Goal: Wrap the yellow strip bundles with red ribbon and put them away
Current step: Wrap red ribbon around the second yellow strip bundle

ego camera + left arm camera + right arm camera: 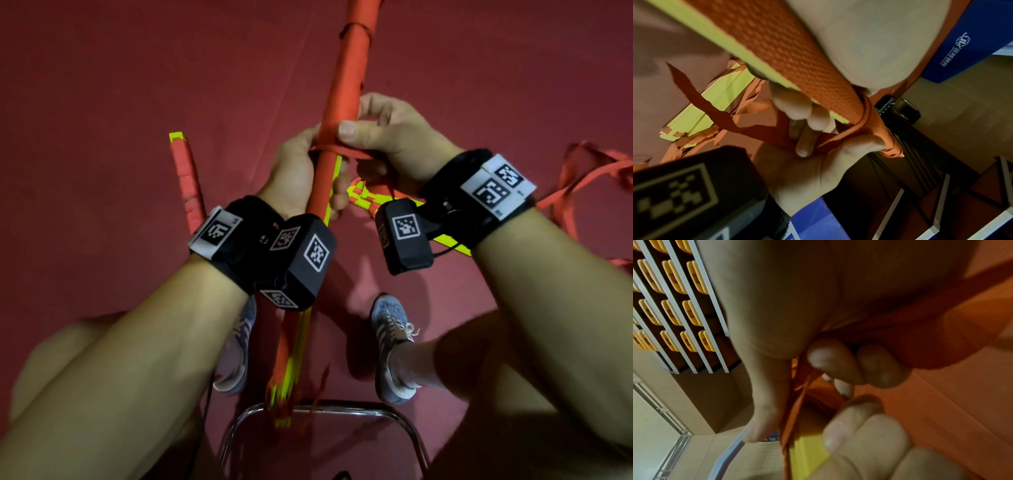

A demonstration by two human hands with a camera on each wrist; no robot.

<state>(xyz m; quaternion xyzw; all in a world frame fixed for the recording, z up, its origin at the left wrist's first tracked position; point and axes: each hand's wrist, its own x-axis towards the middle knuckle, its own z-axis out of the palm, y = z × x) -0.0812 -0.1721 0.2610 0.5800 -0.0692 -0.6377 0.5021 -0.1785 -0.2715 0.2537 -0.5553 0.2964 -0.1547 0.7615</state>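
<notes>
A long bundle of strips (346, 78), red-orange faced with yellow edges, runs from between my knees up and away. A red tie (356, 29) circles it near its far end. My left hand (294, 168) grips the bundle at its middle, fingers curled round it (795, 104). A loop of red ribbon (342, 150) goes round the bundle just above that grip. My right hand (363, 126) pinches this ribbon (865, 120), thumb pressed across the bundle. In the right wrist view the ribbon (793, 418) runs under the thumb beside the yellow edge (807, 451).
The loose ribbon tail (582, 174) lies in coils on the red floor at right. Another red-wrapped bundle (186, 181) lies at left. Loose yellow strips (366, 198) lie under my hands. A chrome chair frame (318, 407) and my shoes (390, 346) are below.
</notes>
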